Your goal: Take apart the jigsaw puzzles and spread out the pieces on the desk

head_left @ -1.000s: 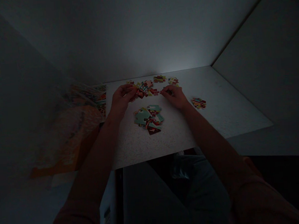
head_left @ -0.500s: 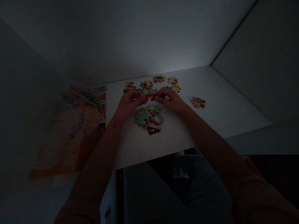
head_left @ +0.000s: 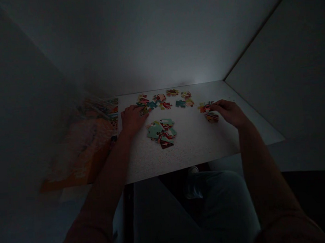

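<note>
My right hand (head_left: pixel 228 112) is closed in a pinch on a small cluster of joined puzzle pieces (head_left: pixel 204 107), right of the table's middle. Just below that cluster lies another puzzle chunk (head_left: pixel 212 117), partly overlapped by the hand's shadowed fingers. My left hand (head_left: pixel 132 119) rests at the table's left with its fingers apart, touching or very near loose puzzle pieces (head_left: pixel 144 109); the dim light hides the exact contact. Between the hands and closer to me sits a larger partly joined puzzle section (head_left: pixel 161 132) in pale green and red.
Along the back lie more puzzle pieces: a yellowish one (head_left: pixel 172 92), a pinkish one (head_left: pixel 159 97) and a teal one (head_left: pixel 180 104). Left of the white table (head_left: pixel 197 145) is an orange package (head_left: pixel 98 154) with clear plastic. Walls stand behind and to the right.
Both hands were together over the middle; now they are apart. My right hand has carried the joined pieces rightward to the separate chunk, and my left has moved left, off them.
</note>
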Available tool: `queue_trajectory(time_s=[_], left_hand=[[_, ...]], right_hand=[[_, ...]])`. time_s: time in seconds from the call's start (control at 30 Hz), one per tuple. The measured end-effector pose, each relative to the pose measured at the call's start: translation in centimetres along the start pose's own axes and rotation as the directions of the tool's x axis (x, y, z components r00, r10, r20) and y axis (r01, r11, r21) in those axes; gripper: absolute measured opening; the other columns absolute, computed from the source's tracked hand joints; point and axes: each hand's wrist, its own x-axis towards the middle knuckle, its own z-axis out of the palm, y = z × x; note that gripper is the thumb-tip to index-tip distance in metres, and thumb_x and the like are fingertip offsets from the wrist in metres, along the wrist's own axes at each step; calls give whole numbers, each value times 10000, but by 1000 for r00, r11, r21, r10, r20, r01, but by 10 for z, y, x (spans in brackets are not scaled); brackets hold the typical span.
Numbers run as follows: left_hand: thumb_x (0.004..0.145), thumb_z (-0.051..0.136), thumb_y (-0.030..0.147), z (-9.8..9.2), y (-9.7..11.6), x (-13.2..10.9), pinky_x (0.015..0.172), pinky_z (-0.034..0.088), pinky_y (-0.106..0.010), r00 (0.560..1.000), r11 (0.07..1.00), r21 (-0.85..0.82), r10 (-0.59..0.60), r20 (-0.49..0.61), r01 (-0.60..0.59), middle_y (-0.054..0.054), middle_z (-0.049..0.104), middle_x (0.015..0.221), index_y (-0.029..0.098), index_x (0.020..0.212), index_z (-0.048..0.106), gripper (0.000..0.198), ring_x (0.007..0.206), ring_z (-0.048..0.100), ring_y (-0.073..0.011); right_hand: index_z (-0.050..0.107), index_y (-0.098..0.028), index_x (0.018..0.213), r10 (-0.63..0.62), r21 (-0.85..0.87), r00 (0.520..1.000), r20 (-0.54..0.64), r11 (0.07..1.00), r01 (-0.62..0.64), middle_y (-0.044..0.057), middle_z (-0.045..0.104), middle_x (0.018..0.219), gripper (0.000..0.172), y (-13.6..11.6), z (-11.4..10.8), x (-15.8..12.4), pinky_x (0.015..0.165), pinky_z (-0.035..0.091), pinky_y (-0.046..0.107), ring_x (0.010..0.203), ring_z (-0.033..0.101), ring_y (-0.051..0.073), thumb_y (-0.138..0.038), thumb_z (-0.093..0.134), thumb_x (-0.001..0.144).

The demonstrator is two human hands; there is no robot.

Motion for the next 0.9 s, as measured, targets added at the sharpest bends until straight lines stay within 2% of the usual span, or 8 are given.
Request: queue_trajectory(time_s=[0.1,0.2,0.3,0.47,0.57,0.63,0.77,0.9], left_hand=[[1056,886,455,4,-3,5,1339,504,-740,1000,999,-43,-17,-13,16,-219,803,1603,285,1485,928,463,1554,684,-533],[1004,963,421,5,-7,10,1318,532,-754,999,995,-94,-41,-26,39,-215,835,1521,278,1419,934,440,1469,738,-526],[974,1002,351,4,-8,11,1320,577,-684,998,985,-174,-4,-62,-7,-206,833,1511,258,1415,911,459,1415,780,-469],[1011,971,302,0,9,3,1313,626,-508,941,899,-285,295,-167,-332,-155,810,1558,261,1534,829,544,1402,794,-348],[1037,965,332,0,24,-6,1276,644,-494,898,844,-309,400,-183,-439,-159,819,1523,240,1522,828,513,1283,823,-323],[1036,986,379,0,30,-10,1313,619,-508,888,834,-306,426,-172,-459,-159,823,1541,254,1563,815,568,1320,822,-339],[1085,947,486,0,27,-8,1425,511,-555,920,879,-274,358,-162,-390,-193,781,1691,246,1706,748,695,1604,718,-412],[1236,649,385,4,11,1,1442,478,-613,975,949,-225,209,-76,-221,-182,746,1785,235,1683,799,494,1677,680,-412]], right_hand=[[820,-397,816,-14,-123,993,-114,992,0,104,755,830,763,11,-26,-13,736,534,614,695,613,320,-1136,943,670],[822,-404,927,-42,-173,985,-167,985,13,90,741,894,812,4,-21,-16,690,491,598,641,566,296,-1196,831,747],[868,-332,1065,-88,-138,994,-66,987,78,110,795,940,824,-16,14,-13,671,505,549,641,603,267,-1130,808,873],[888,-301,1178,-204,40,971,124,979,201,98,852,1090,715,-69,100,-11,771,612,483,760,662,246,-990,805,1003],[864,-311,1141,-193,194,958,210,969,153,82,860,1104,724,-100,140,-11,756,607,444,763,632,229,-1017,771,1011],[831,-311,1065,-177,252,955,237,961,116,63,851,1049,749,-113,153,-8,754,597,430,766,622,226,-1053,764,986],[789,-300,928,-147,250,969,200,964,94,47,814,940,738,-102,128,-3,785,586,436,805,674,247,-1037,835,932],[800,-327,960,23,170,990,142,984,-48,22,743,780,623,-49,51,-6,631,519,429,652,628,247,-947,863,972]])
